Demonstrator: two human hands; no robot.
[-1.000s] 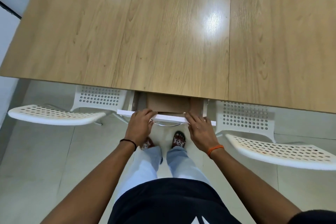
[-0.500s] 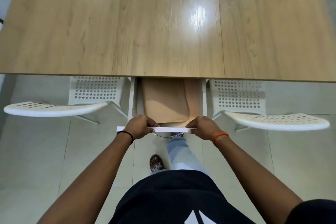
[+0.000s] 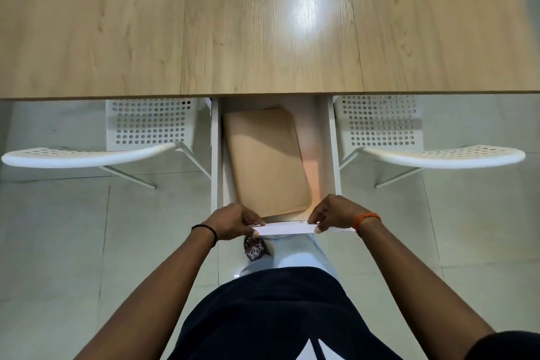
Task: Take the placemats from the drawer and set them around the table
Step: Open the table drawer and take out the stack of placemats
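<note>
Both hands, left (image 3: 233,221) & right (image 3: 336,215), pinch drawer (image 3: 331,155) front; mats (image 3: 266,164) just beyond, untouched; table (image 3: 263,23) bare.

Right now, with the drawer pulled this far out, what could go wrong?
The drawer may slip off its runners if pulled further: both the left hand and right hand grip its front panel. The tan placemats lie skewed, so the stack could catch the drawer's side when lifted. White chairs flank the drawer, crowding sideways steps.
</note>
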